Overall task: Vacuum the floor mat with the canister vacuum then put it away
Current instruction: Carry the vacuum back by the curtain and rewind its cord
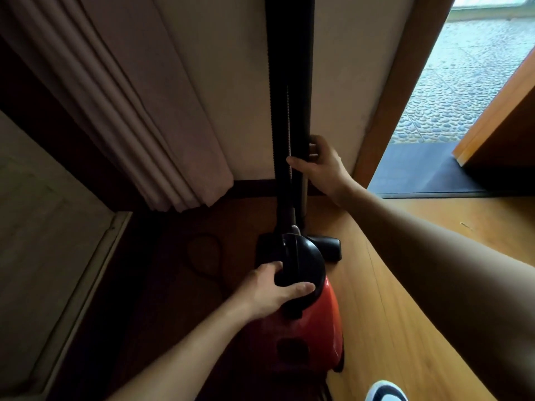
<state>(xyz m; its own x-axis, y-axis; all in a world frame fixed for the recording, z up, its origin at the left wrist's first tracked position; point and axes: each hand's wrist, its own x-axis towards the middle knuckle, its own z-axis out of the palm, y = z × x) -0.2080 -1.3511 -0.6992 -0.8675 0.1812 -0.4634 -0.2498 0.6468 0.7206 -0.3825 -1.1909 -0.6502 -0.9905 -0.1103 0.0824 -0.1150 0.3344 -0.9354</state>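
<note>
The job looks near its end: the red plastic canister vacuum (312,319) with a black domed top sits on the wooden plank floor (405,285) in the corner by the pale wall (225,82) and pleated beige curtain (130,111), well apart from the dark grey floor mat (419,169) at the doorway. Whether the mat is clean cannot be told. The left hand (272,290) curls over the dome, and the right hand (321,166) grips the black ribbed hose (289,96), which stands upright against the wall.
</note>
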